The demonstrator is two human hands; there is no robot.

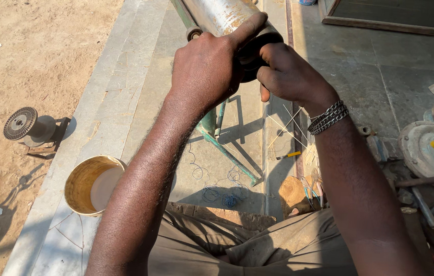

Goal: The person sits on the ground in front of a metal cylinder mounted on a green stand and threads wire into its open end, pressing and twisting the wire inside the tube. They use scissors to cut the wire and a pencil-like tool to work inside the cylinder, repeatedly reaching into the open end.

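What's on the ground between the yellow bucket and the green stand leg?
In the head view, the left forearm crosses over that stretch. Past it, loose blue wire lies on the stone paving between the bucket and the green stand leg.

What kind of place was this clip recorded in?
Probably an open-air repair workshop beside a dirt yard. Both hands, left hand and right hand, work at the end of a rusty metal cylinder on a green stand; motor parts and blue wire scraps lie on the stone paving.
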